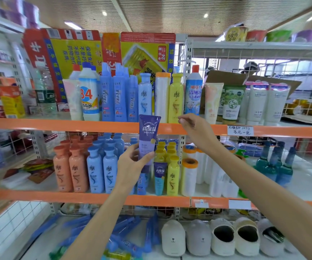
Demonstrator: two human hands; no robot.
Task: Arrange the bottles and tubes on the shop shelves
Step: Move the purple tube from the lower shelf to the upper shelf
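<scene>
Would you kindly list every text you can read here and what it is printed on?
"高保湿": purple tube held by the left hand.
"高保湿": smaller tube, middle shelf.
"84": white bottle, top shelf.
"洁厕净": blue-white bottle.
"3元一包": handwritten price tag.
Smaller print is too blurred to read.

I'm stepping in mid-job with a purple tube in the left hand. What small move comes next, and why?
Probably lower the purple tube, gripped upright by the left hand, onto the middle shelf beside the matching purple tube standing by the yellow bottle. Like goods sit grouped there. The right hand holds nothing, up by the top shelf edge.
</scene>
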